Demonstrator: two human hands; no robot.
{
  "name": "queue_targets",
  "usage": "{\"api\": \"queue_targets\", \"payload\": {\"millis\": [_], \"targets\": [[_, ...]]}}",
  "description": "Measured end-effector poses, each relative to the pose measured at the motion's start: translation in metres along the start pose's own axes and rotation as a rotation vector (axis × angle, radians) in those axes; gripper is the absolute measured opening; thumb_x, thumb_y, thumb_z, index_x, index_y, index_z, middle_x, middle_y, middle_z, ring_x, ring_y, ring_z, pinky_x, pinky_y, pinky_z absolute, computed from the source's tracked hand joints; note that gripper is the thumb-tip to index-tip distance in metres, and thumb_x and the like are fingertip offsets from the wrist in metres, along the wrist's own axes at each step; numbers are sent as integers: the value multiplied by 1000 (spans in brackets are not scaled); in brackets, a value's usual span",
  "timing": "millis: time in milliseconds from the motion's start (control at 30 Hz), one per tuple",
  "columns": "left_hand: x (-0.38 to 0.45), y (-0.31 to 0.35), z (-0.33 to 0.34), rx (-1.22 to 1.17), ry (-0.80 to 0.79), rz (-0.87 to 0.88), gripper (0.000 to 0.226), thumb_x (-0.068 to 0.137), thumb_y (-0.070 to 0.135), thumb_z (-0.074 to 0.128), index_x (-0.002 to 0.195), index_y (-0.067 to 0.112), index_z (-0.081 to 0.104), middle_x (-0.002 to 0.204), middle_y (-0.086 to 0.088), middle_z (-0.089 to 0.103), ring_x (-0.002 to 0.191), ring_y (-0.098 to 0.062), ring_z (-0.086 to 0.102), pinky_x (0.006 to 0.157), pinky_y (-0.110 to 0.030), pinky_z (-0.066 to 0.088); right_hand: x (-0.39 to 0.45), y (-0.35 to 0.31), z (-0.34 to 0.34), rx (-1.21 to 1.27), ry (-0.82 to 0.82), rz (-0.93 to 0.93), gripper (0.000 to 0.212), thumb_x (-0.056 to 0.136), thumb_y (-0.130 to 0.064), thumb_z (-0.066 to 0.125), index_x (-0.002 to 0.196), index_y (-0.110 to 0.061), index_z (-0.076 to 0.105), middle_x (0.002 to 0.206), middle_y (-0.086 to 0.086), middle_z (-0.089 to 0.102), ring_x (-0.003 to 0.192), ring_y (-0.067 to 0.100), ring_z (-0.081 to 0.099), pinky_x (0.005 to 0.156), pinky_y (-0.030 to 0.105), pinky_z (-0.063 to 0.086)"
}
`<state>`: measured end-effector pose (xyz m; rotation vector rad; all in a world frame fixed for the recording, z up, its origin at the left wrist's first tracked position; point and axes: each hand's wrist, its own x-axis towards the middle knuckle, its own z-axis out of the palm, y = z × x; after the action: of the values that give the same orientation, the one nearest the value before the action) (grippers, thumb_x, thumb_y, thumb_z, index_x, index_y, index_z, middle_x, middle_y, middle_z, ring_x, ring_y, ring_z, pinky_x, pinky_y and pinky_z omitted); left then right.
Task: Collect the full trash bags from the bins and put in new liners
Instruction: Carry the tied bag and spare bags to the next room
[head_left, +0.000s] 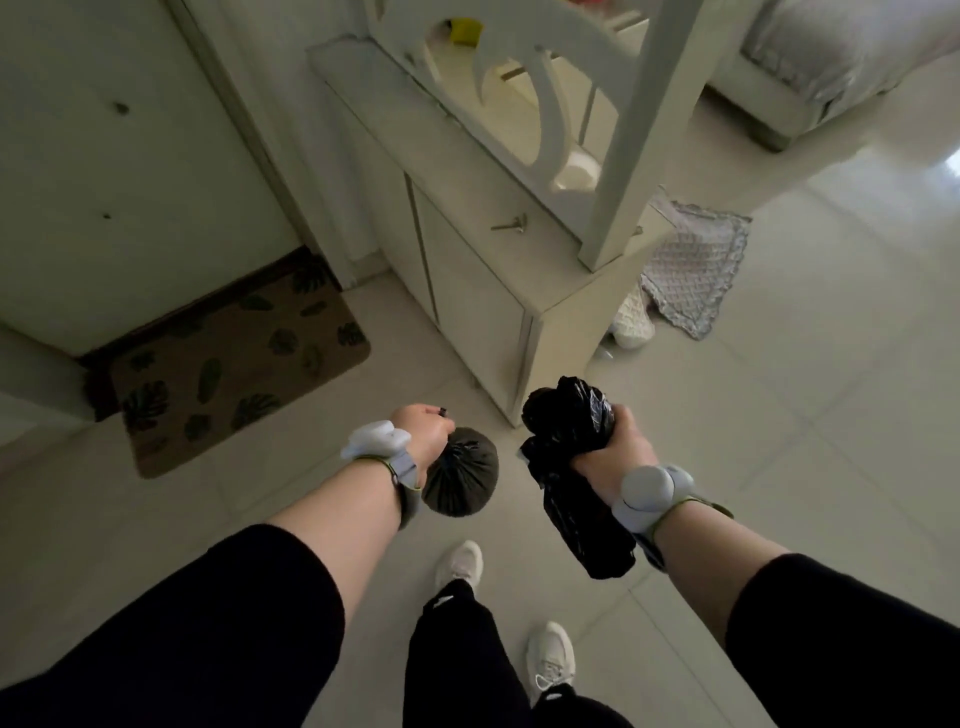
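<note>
Carrying is what both hands are doing: the left hand (423, 434) is closed tight around the gathered neck of a small, round, full trash bag (461, 472), which hangs straight down just below the fist, while the right hand (613, 447) is clenched around the middle of a crumpled black liner bundle (571, 488), whose long axis runs from above the knuckles down past the wrist. Each wrist wears a pale strap-on device. Taking the white cabinet (483, 291) as landmark, both hands hang just on the near side of its front corner, the right hand closer to that corner, the left hand toward the patterned doormat (228, 364) that lies to the cabinet's left against a door (119, 171). Beyond the cabinet's right end a quilted cloth (691, 270) lies on the tiled floor (805, 389). No bin is visible anywhere, so which way the next one lies cannot be told. My judgement: the full bag is likely headed for the door side, and since the left hand is nearer the mat, setting it down there would free that hand to help spread a fresh liner.
</note>
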<state>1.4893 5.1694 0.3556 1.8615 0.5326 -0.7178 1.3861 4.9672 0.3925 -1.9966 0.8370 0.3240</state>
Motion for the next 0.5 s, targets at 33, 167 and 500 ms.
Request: {"api": "queue_targets", "payload": {"millis": [33,167,500], "targets": [[22,4,1,52,-31,-15,13,86,-3,56,93,5,65,74,-10,57,68,-22,54,60,-22,43,13,-4,6,4,17,30,66,67,-24,72,125,-28,42,107,1,64,97,27,62,89,37,50],[94,10,5,255,-150,-88,35,87,9,55,121,-1,59,123,-24,62,104,-34,63,87,-39,50,52,-14,31,2,41,127,65,67,-28,72,124,-27,43,108,2,64,97,28,62,89,38,51],[213,2,39,552,-308,-84,44,92,16,56,132,0,50,136,-21,53,125,-34,51,90,-34,44,126,-4,97,120,82,253,61,65,-36,72,120,-29,46,98,-7,64,87,20,63,81,32,50]]}}
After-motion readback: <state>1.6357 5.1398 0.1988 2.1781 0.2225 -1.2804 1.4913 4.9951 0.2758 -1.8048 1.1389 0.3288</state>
